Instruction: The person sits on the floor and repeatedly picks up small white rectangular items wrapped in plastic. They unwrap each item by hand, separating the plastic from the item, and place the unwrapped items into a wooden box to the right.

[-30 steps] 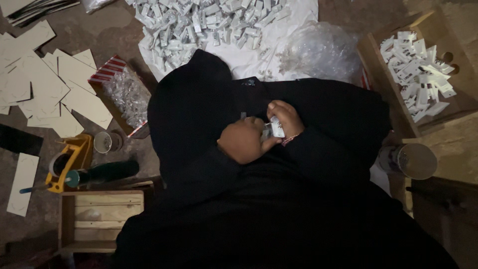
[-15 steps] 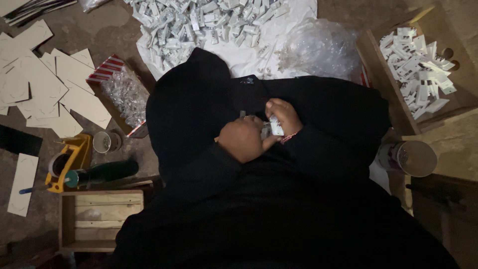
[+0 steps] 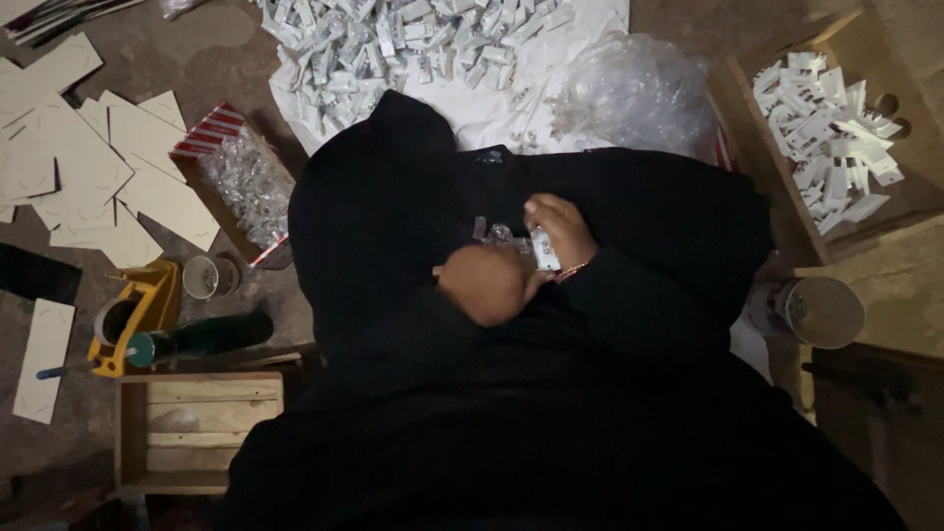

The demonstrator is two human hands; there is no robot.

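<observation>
Barely anything's moved in the last second: your right hand (image 3: 559, 228) still pinches that small white plastic piece (image 3: 544, 250) over your lap, left hand (image 3: 484, 285) curled closed against it, heap of white pieces (image 3: 393, 39) beyond your knees untouched.

Red-striped carton (image 3: 236, 187) of clear packets, left; brown box (image 3: 747, 128) of perhaps white packs, right.
</observation>
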